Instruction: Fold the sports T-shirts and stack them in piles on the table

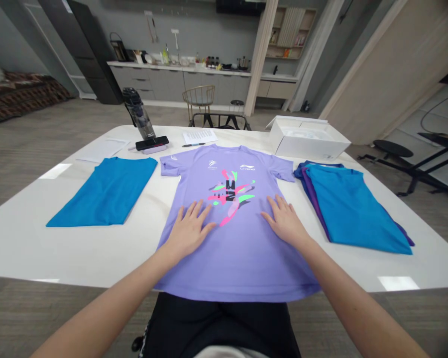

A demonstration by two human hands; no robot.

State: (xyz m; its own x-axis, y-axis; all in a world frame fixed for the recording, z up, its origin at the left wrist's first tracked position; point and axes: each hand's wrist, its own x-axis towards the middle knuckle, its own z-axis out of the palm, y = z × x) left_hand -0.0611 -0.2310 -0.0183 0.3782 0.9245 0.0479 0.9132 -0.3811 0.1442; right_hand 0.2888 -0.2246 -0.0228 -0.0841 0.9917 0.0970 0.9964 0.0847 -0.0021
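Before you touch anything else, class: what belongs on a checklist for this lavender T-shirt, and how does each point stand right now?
1. Both hands on the shirt: ok. The left hand and right hand lie flat on the lavender T-shirt.
2. Sleeves spread: ok. The left sleeve and right sleeve lie out flat.
3. Hem on the table: not ok. The hem hangs past the table edge.
4. Folded blue shirt apart from the left sleeve: cannot tell; they nearly meet.
5. Pen off the shirt: ok; it lies beyond the shoulder.
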